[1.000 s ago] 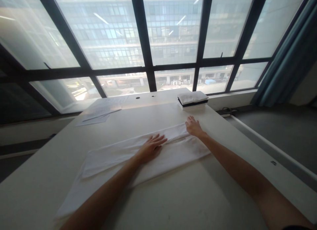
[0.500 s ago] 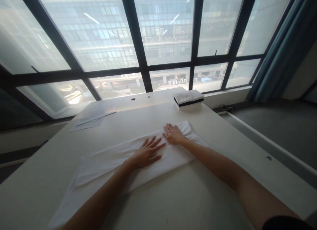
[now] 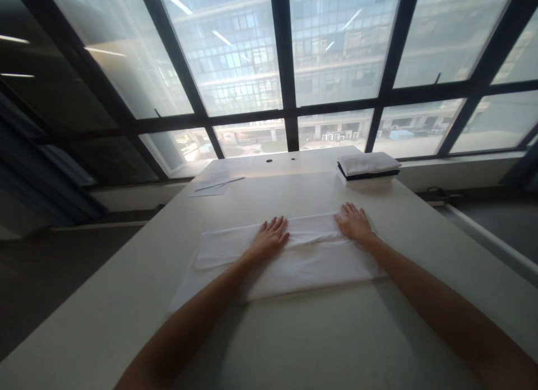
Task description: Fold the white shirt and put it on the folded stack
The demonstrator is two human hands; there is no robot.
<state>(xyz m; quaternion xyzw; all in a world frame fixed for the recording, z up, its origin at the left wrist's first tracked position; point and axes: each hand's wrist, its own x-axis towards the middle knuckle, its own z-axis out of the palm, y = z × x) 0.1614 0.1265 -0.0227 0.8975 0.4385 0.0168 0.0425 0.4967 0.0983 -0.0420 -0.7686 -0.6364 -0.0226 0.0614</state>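
A white folded garment (image 3: 319, 267), perhaps a shirt, lies in a long flat strip across the white table (image 3: 302, 345). Slight creases run along its middle, and its left end fans out toward me. My left hand (image 3: 269, 238) rests flat on the upper middle of the cloth, fingers stretched out. On the upper right part of the garment my right hand (image 3: 353, 222) lies palm down with its fingers spread, near the far edge. Neither hand grips the cloth. My forearms cover parts of its near side.
Toward the table's far right corner sits a stack of folded cloths (image 3: 368, 167), white with a dark layer. Sheets of paper (image 3: 216, 184) lie at the far left. Behind the table stand large framed windows (image 3: 290, 76). A pale rail (image 3: 491, 244) runs beside the table's right side.
My view has turned left, so the scene sits further right. My hands have moved apart along the cloth; the left one now lies nearer its far edge.
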